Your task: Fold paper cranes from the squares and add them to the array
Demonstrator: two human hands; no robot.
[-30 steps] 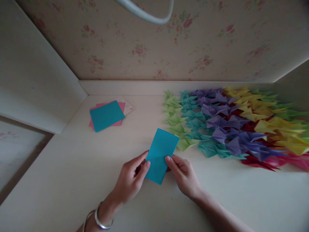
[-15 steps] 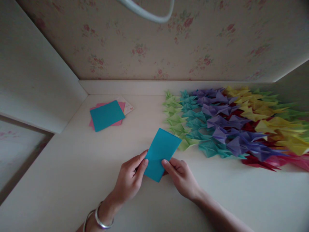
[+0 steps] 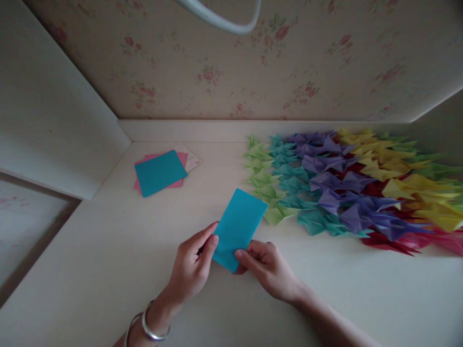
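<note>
A blue rectangle of paper (image 3: 240,226), apparently folded, is held tilted above the white table between both hands. My left hand (image 3: 193,262) pinches its left edge, thumb on the front face and fingers behind. At the lower right edge, my right hand (image 3: 267,267) grips it with the thumb pressed on the front near the bottom corner. The fingers behind the paper are partly hidden. Two silver bangles circle my left wrist.
Rows of folded paper cranes (image 3: 329,180) in green, teal, purple, yellow and red cover the table's right side. Back left lies a stack of teal paper (image 3: 161,173) over pink paper (image 3: 182,158) and a pale patterned sheet (image 3: 193,162). A white cable (image 3: 224,21) hangs before the floral wall.
The blue paper has shifted slightly left and up. My right thumb has slid down toward its bottom corner, and my left hand has moved a little left.
</note>
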